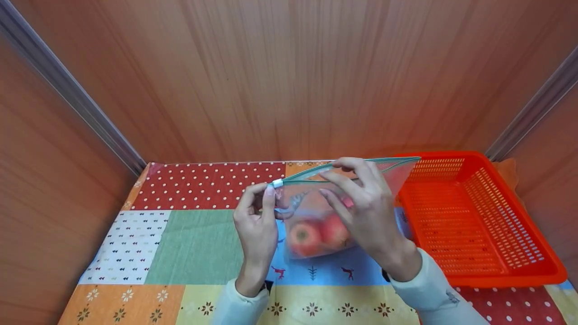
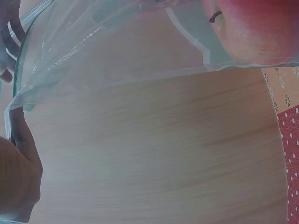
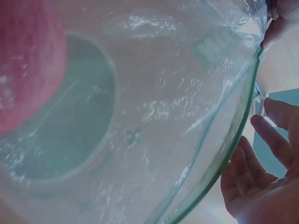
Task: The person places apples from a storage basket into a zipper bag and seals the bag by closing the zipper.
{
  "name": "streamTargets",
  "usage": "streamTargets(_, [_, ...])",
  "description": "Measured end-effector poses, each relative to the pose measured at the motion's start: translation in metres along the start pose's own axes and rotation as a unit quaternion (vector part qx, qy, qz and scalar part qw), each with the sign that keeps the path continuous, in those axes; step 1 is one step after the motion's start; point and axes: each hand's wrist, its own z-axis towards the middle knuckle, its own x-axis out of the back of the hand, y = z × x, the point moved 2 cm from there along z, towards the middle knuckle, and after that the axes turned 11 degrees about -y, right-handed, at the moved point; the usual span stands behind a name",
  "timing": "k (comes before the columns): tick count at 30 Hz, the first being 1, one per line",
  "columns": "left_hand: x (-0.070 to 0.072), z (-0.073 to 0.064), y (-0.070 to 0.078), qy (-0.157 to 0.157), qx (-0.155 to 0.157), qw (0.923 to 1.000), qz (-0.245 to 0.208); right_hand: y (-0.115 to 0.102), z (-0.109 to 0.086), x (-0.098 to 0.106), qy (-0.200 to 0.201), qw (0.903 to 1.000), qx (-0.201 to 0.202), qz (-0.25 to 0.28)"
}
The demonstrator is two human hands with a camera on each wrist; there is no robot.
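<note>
A clear zip bag (image 1: 295,212) with a green-edged mouth hangs over the blue patch of the tablecloth. Inside lie two red apples, one on the left (image 1: 303,238) and one on the right (image 1: 335,231). My left hand (image 1: 255,225) pinches the bag's left corner between thumb and fingers, right at the white slider (image 1: 277,183). Gapping to the right of that slider, the mouth forms two green strips. My right hand (image 1: 371,212) overlaps the bag's right half in the head view; in the right wrist view its fingers (image 3: 271,140) are loosely bent beside the green edge, gripping nothing.
An orange-red plastic basket (image 1: 485,280) with slotted walls stands on the right, close behind the bag's right corner. Underneath is a patchwork tablecloth (image 1: 198,243). Wood-grain panels (image 1: 271,81) rise at the back and both sides.
</note>
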Motion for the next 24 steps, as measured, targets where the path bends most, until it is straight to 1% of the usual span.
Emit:
streamTargets(5, [0.0, -0.001, 0.0, 0.003, -0.003, 1.0, 0.006, -0.009, 0.008, -0.009, -0.018, 0.9998, 0.009, -0.008])
streamTargets(15, [0.0, -0.002, -0.001, 0.001, -0.031, 0.9995, -0.007, -0.021, 0.022, -0.021, -0.036, 0.9989, 0.026, -0.015])
streamTargets(24, [-0.001, -0.003, -0.001, 0.001, -0.023, 0.9997, -0.01, -0.027, 0.029, -0.031, -0.058, 0.9975, 0.033, -0.021])
